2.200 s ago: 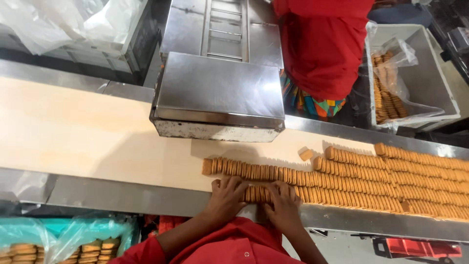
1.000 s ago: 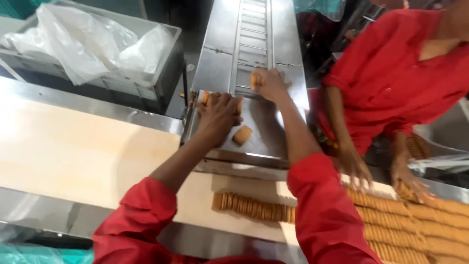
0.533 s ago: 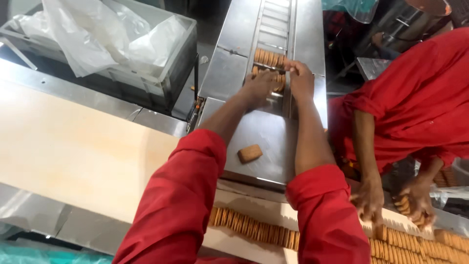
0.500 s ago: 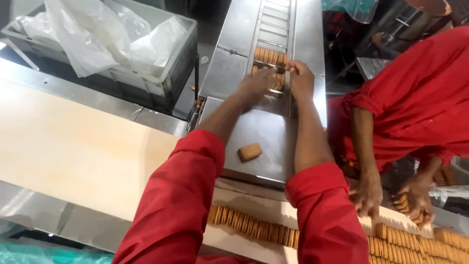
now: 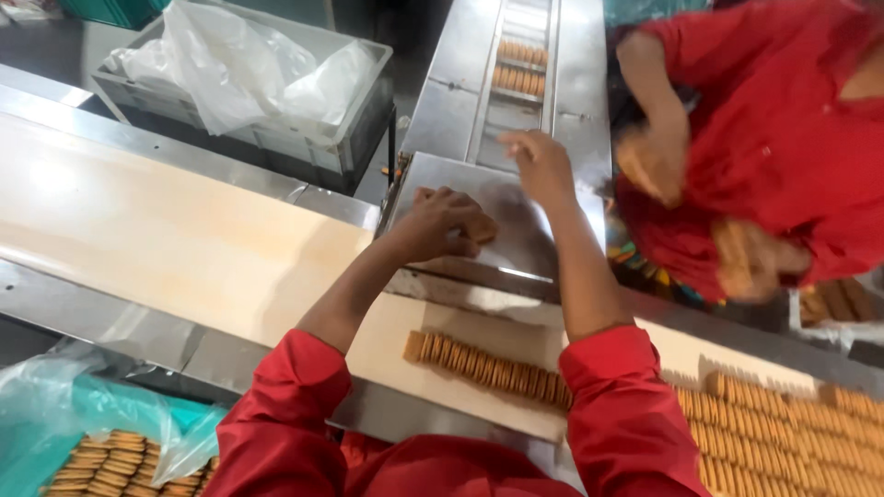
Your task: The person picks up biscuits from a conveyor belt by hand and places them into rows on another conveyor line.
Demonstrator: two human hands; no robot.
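**Loading biscuits into the feed channel, partway there**

Going left to right: left hand [image 5: 440,224] curled over a loose biscuit [image 5: 479,227] on the steel cover [image 5: 516,248]. Right hand [image 5: 543,166] open, empty, just short of the feed channel [image 5: 516,101], already carrying two short stacks. Still waiting on the belt [image 5: 184,248]: one biscuit row [image 5: 483,368], many more further right.
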